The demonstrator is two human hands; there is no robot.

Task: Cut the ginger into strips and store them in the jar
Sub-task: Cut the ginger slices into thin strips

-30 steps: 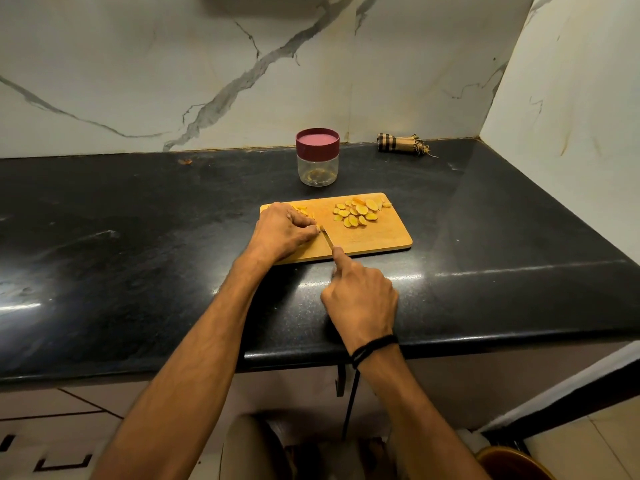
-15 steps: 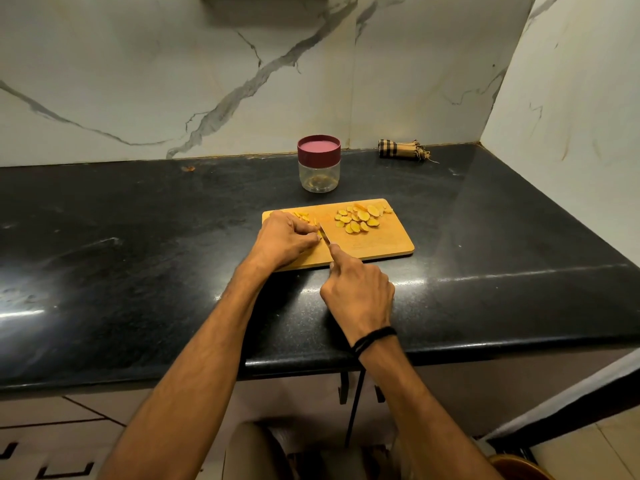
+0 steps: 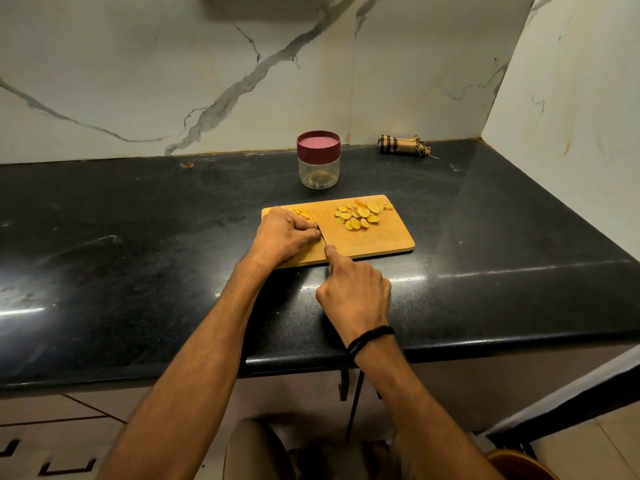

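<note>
A: Quick, where's the ginger?
B: All on the cutting board (image 3: 381,239). The ginger slices (image 3: 360,216) are piled at its far right corner, and a few ginger strips (image 3: 300,212) lie at the far left, just beyond the knuckles.
A: Left hand (image 3: 284,237)?
B: On the board's left end, fingers curled under, tips bunched against the blade. Can't tell what's under them, it's hidden.
A: Right hand (image 3: 353,292)?
B: Fist wrapped round the knife (image 3: 322,236) handle, index finger straight along the spine. The blade points away and its tip is down on the board beside the left fingertips.
A: Jar (image 3: 318,168)?
B: Upright on the black counter (image 3: 138,237) just behind the board, maroon lid (image 3: 318,144) on. Something's at the bottom, too unclear to name.
A: Anything else?
B: A checked cloth roll (image 3: 401,146) by the back wall, right of the jar.
</note>
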